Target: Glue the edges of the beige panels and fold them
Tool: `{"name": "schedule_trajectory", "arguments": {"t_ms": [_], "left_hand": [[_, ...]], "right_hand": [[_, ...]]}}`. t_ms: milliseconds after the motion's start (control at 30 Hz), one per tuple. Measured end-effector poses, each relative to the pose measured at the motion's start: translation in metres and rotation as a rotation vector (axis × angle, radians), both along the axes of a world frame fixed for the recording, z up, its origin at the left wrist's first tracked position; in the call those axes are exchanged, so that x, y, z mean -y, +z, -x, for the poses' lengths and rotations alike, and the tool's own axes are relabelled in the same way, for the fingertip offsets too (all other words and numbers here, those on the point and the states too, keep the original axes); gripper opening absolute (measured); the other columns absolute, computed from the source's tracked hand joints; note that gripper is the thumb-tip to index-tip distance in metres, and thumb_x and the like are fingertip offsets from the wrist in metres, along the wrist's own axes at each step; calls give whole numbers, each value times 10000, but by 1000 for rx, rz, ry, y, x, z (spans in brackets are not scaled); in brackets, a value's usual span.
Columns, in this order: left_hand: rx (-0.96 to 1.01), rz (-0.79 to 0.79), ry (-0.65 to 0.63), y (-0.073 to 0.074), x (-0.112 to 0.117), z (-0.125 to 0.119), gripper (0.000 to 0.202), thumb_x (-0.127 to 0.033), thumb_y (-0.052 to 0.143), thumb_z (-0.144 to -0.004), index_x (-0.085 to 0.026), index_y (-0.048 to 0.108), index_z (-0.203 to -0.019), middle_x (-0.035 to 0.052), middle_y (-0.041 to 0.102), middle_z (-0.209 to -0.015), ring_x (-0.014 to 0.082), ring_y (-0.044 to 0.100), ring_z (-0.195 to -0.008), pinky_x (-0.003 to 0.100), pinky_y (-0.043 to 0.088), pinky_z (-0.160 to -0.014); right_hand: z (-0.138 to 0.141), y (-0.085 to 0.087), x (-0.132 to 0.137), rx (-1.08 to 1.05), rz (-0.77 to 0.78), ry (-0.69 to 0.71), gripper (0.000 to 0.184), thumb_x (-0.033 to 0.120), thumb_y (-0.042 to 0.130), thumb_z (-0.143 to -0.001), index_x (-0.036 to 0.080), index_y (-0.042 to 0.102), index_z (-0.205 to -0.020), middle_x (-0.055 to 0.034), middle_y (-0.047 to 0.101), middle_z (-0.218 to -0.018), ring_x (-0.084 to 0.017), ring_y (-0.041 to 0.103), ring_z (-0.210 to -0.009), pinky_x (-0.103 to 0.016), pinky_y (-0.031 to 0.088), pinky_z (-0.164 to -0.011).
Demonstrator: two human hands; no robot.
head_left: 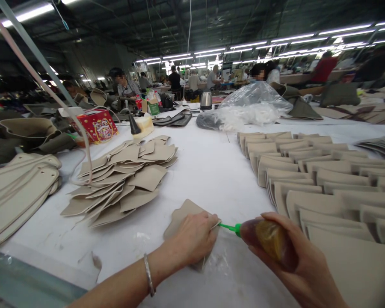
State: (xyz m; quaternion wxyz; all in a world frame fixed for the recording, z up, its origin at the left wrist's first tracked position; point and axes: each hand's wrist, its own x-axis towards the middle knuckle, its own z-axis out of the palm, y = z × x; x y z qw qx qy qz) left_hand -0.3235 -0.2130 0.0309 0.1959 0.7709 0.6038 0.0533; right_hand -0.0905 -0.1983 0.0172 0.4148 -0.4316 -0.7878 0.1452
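Observation:
My left hand grips a beige leather-like piece against the white table, its fingers closed at the piece's right edge. In my right hand lies a squeeze glue bottle with amber-brown contents, tilted on its side. Its thin green nozzle points left and its tip meets the edge of the piece beside my left fingertips. Part of the piece is hidden under my left hand. A loose pile of similar beige pieces lies beyond my left hand. Overlapping rows of folded beige pieces stand at the right.
Long pale panels with holes lie at the far left, near a hanging hose. Further back are a red box, a yellowish block, a metal kettle and a clear plastic bag. Several people work in the background.

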Motion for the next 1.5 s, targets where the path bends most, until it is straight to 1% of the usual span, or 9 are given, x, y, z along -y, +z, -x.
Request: {"name": "schedule_trajectory", "arguments": {"t_ms": [233, 400, 567, 700, 800, 967, 1133, 1333, 1500], "left_hand": [[-6, -17, 1, -4, 2, 1, 418, -192, 388, -889, -245, 621, -1232, 71, 683, -978, 263, 673, -868, 374, 521, -803], [-1, -14, -6, -2, 1, 1, 408, -188, 385, -889, -246, 634, -1207, 66, 680, -968, 259, 673, -870, 368, 524, -810], [-2, -7, -5, 0, 2, 1, 449, -174, 379, -881, -235, 603, -1265, 73, 680, -1008, 265, 674, -877, 383, 525, -821], [-1, -4, -9, -1, 3, 0, 433, -192, 380, -892, -245, 605, -1258, 68, 672, -995, 268, 672, -875, 386, 526, -816], [-3, -3, -4, -1, 3, 1, 431, -193, 386, -894, -252, 594, -1267, 61, 666, -986, 260, 670, -871, 375, 524, -816], [13, -12, -15, -1, 5, 3, 417, -204, 375, -916, -256, 579, -1276, 57, 664, -1018, 247, 666, -901, 361, 516, -841], [33, -4, -27, -2, 4, 6, 436, -198, 367, -916, -258, 560, -1303, 58, 666, -1061, 255, 662, -944, 369, 509, -859], [53, 19, -33, 0, 3, 10, 456, -199, 361, -921, -268, 544, -1334, 54, 664, -1113, 253, 659, -981, 365, 496, -886], [54, 25, -33, 4, 5, 10, 459, -207, 352, -929, -254, 538, -1346, 60, 662, -1123, 254, 655, -996, 359, 492, -885]], "right_hand": [[-4, -6, 0, -18, 35, -22, 428, 440, 697, -856, 291, 524, -1217, -27, 657, -1066, -203, 679, -853, -268, 553, -750], [-3, -4, 1, -6, 51, -32, 387, 462, 665, -874, 300, 527, -1197, -12, 672, -1022, -193, 682, -816, -260, 553, -725], [-5, -8, -3, -41, 55, -73, 433, 491, 670, -858, 294, 534, -1220, -30, 661, -1077, -219, 677, -878, -295, 551, -782], [-8, -10, 1, -66, 130, -43, 429, 471, 686, -852, 313, 532, -1220, -11, 671, -1040, -204, 687, -827, -273, 560, -730], [-8, -8, 2, -82, 200, -24, 426, 476, 694, -840, 306, 547, -1201, -4, 681, -987, -209, 689, -784, -300, 565, -759], [-8, -9, 0, -121, 216, -103, 445, 497, 695, -827, 290, 555, -1196, -19, 663, -1058, -230, 665, -884, -318, 543, -817], [-12, -15, 3, -108, 293, -12, 446, 496, 701, -823, 306, 555, -1199, -11, 668, -1081, -228, 673, -922, -309, 537, -844], [-12, -20, 4, -162, 320, -41, 487, 494, 721, -805, 280, 549, -1207, -26, 656, -1080, -215, 663, -885, -281, 537, -801], [-3, -15, 22, -264, 464, 2, 470, 520, 686, -821, 265, 554, -1193, -40, 627, -1177, -252, 611, -1066, -293, 490, -889]]}}
